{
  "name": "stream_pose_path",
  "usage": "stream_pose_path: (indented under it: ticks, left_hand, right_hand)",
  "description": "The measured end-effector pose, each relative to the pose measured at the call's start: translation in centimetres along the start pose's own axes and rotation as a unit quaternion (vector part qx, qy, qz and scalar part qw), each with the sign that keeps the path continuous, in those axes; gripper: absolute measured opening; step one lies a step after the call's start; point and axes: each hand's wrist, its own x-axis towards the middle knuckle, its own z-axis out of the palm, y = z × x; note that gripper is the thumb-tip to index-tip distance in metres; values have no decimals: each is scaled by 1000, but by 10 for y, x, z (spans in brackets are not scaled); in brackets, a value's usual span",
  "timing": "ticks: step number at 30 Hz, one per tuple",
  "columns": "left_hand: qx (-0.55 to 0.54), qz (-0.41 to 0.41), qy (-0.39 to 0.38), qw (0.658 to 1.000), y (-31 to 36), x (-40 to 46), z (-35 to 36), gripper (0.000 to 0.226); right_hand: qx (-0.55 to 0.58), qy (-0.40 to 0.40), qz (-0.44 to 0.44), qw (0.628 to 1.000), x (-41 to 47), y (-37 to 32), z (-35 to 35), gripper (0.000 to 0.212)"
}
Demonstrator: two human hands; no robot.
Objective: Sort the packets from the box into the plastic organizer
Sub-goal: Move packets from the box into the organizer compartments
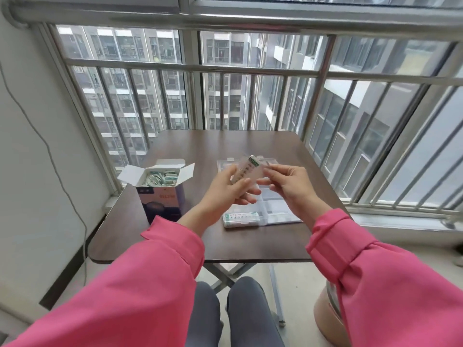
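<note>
A person in pink sleeves sits at a small dark brown table (175,236) set against a barred window (250,71). The clear plastic organizer (270,204) lies open on the table and serves as the landmark here.

Above the organizer, both hands meet around one translucent packet (246,171) with a green-printed end. The left hand (225,191) has its fingers curled round the packet's lower part, thumb across the front. The right hand (290,186) pinches the packet's right edge between thumb and forefinger, its other fingers loosely bent. The packet is tilted, its green end up and away from the person, raised clear of the organizer.

The organizer's lid (250,162) lies flat beyond its tray, toward the window. In the tray's nearest compartment, on the left side, a row of packets (241,216) with green print lies flat. The other compartments look pale; whether they hold anything cannot be told.

To the left of the organizer, apart from it, stands a white and dark blue cardboard box (162,196) with its top flaps spread open, packed with more packets (160,177). The box sits near the table's left edge.

Bare tabletop runs between the organizer and the table's near edge, and also beyond the organizer toward the window. To the right of the organizer a narrower strip of table remains before the edge. The person's grey-trousered knees (225,314) show under the near edge.
</note>
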Motion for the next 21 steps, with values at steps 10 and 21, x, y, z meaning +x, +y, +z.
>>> stream_pose_path:
  ticks: [10, 21]
  left_hand:
    - [-59, -42, 28, 997, -10, 7, 15, 13]
    - [-76, -46, 75, 993, -25, 19, 33, 11]
  right_hand:
    - [84, 22, 41, 995, 2, 10, -26, 18]
    - [-83, 21, 71, 994, 1, 19, -54, 21]
